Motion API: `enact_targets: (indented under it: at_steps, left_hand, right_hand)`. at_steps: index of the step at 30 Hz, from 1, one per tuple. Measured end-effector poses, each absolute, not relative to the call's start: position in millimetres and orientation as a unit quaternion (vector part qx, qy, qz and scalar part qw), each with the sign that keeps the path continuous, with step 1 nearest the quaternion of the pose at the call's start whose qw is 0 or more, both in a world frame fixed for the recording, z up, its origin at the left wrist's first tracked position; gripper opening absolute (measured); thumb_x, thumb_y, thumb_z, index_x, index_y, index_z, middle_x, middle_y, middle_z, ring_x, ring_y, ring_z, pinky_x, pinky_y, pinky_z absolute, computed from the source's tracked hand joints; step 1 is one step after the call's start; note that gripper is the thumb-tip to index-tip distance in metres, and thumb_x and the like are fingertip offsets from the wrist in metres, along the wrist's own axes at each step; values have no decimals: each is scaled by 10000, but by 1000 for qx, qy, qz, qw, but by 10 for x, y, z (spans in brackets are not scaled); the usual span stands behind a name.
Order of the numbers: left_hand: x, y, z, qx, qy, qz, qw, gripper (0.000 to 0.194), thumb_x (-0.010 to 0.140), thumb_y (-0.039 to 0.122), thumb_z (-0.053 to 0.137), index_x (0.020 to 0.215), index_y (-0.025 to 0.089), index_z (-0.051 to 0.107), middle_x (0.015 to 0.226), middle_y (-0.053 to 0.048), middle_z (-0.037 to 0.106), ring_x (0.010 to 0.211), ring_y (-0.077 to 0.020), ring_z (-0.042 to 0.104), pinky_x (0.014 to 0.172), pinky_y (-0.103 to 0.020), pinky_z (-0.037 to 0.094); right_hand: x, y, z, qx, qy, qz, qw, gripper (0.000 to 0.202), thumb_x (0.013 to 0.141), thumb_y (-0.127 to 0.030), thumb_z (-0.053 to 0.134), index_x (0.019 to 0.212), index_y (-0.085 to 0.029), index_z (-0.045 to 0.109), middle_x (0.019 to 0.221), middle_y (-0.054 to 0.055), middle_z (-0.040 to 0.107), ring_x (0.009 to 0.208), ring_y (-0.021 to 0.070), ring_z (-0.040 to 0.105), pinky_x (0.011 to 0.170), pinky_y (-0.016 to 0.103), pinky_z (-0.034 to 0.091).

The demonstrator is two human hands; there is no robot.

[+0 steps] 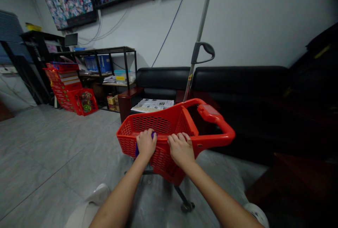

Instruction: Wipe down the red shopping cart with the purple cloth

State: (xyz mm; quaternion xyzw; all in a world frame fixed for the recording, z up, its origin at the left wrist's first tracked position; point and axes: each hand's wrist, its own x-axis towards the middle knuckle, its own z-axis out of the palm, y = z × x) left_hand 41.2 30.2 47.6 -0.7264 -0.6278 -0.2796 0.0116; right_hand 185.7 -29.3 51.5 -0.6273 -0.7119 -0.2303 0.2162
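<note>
A small red shopping cart (163, 122) with perforated sides stands on the grey floor in front of me, its handle towards the right. My left hand (146, 144) is closed on a purple cloth (137, 150) at the cart's near rim; part of the cloth is hidden under the fingers. To its right, my right hand (181, 147) has its fingers curled over the same near rim, close to the handle end. The part of the basket that shows holds nothing I can make out.
A black sofa (240, 83) stands behind the cart, with newspapers (153, 105) on its left seat. A grey pole (203, 17) rises behind the handle. Red boxes (63, 87) are stacked by a shelf at the left. Dark red furniture (287, 175) is at lower right.
</note>
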Motion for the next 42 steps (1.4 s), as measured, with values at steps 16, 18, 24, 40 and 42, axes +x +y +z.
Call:
enact_targets:
  at_steps: [16,18,24,40,42]
  left_hand:
    - [401,309,421,-710,-623,-329,0,266,976,368,414,1113,260,614,1082,-48,678,1047,-226,563,902,-361,373]
    - [481,264,396,-719,-605,-342,-2,271,980,375,409,1136,264,602,1100,-47,669,1057,-221,555,914,-357,370]
    - [401,276,366,-736,-588,-335,4,295,987,384,399,1172,254,589,1105,-50,664,1061,-219,552,921,-346,370]
    - [697,177,496,-736,-547,-395,-44,246,974,384,443,1132,265,589,1119,-34,664,1061,-217,559,919,-360,383]
    - [644,201,481,-751,-533,-389,-37,260,977,385,438,1152,257,581,1124,-36,664,1063,-214,561,920,-353,382]
  right_hand:
    - [1774,-199,512,-614,-721,-229,225,285,975,-238,376,946,-245,659,927,42,684,1002,208,518,1064,364,179]
    - [1760,-206,510,-612,-723,-229,224,301,978,-241,365,973,-247,666,924,43,683,1004,208,520,1069,364,183]
    - [1887,-333,515,-612,-705,-260,248,307,933,-318,497,1187,-279,664,1286,69,616,1239,241,439,1128,404,158]
    - [2112,-463,433,-611,-671,-314,277,483,872,-381,618,1351,-369,555,1361,49,567,1318,290,351,1149,527,111]
    - [2110,-485,451,-611,-675,-310,274,492,882,-387,603,1369,-365,536,1357,48,570,1316,284,356,1150,521,115]
